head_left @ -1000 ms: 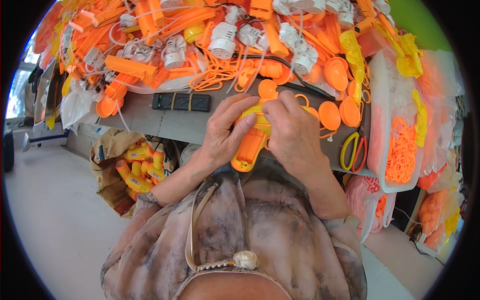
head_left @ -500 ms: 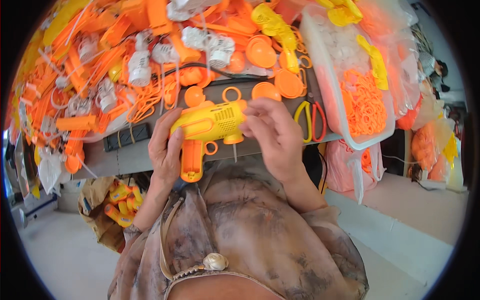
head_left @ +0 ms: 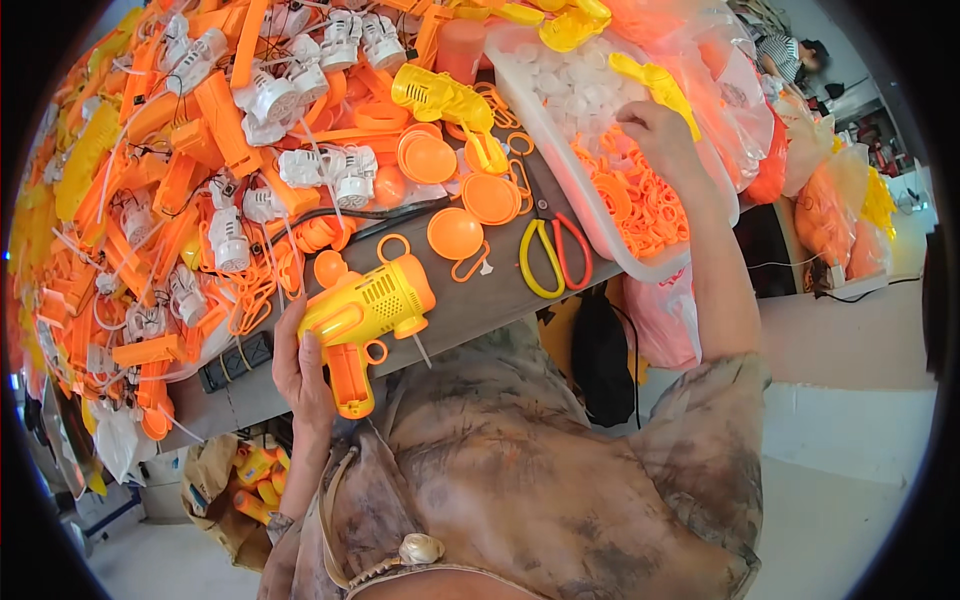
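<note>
My left hand [head_left: 302, 362] grips a yellow and orange toy gun [head_left: 372, 300] at its rear end, above the front edge of the table. Its orange handle points down toward me, and a thin metal pin sticks out below the barrel. My right hand [head_left: 662, 145] is over a translucent plastic bin [head_left: 560, 175], its fingers bent together where the clear caps [head_left: 570, 80] meet the small orange ring-shaped parts [head_left: 635, 195]. Whatever its fingertips hold, if anything, is hidden.
Scissors [head_left: 543, 258] with yellow and red handles lie beside the bin. Orange discs [head_left: 455, 233] and a yellow shell [head_left: 440, 95] are behind the toy gun. White motor units [head_left: 230, 240] and orange parts pile up at left. A brown bag [head_left: 215, 500] of toy guns stands below.
My right hand has left the toy gun's front and moved right to the bin. An orange front piece now shows on the gun. The whole view has shifted.
</note>
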Available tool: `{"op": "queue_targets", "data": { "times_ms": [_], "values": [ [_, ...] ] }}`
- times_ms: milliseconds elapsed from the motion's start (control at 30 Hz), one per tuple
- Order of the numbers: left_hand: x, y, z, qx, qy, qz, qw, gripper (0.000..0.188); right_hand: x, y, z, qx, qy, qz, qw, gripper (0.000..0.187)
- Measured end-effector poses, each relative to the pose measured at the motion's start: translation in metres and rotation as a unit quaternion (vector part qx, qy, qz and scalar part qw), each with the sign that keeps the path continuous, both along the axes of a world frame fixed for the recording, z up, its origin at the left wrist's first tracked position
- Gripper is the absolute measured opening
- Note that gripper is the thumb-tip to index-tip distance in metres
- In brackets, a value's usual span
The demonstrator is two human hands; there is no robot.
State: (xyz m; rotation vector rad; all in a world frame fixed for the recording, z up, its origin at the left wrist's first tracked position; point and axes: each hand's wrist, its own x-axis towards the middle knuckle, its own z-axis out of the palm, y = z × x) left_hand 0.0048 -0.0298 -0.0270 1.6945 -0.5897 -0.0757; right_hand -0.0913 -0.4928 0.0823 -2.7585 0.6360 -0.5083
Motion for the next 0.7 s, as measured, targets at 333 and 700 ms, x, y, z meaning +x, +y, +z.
{"op": "queue_targets", "data": {
  "times_ms": [333,700],
  "values": [
    [-0.001,-0.003,0.002,0.010,-0.010,0.018,1.000,0.042,0.058,-0.024,-0.007,-0.051,0.069,0.017,0.996,0.019],
    [0.001,-0.002,0.003,0.000,0.003,0.021,1.000,0.039,0.087,0.053,0.032,0.117,-0.076,0.128,0.982,0.019]
  ]
}}
